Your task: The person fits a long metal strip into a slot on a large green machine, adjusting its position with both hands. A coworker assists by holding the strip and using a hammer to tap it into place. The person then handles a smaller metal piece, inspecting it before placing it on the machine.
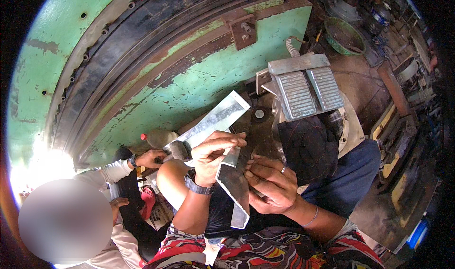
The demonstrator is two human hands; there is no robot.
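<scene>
I see both hands working close together over my lap. My left hand [213, 153] has its grip curled shut around the upper end of a bent grey sheet-metal angle piece [235, 186], thumb on top and fingers wrapped over the edge; a dark wristwatch [199, 187] sits on that wrist. My right hand [270, 183] is also closed on the same piece, pinching its right edge near the middle, with a ring on one finger. The piece runs downward between the two hands, its lower end free above my dark trousers. Just behind my left hand lies a long flat shiny metal strip [215, 119], against the worn green machine body [189, 74]. To the right is a ribbed grey double foot pedal [305, 91]. A co-worker's hand [150, 158] reaches in at lower left.
</scene>
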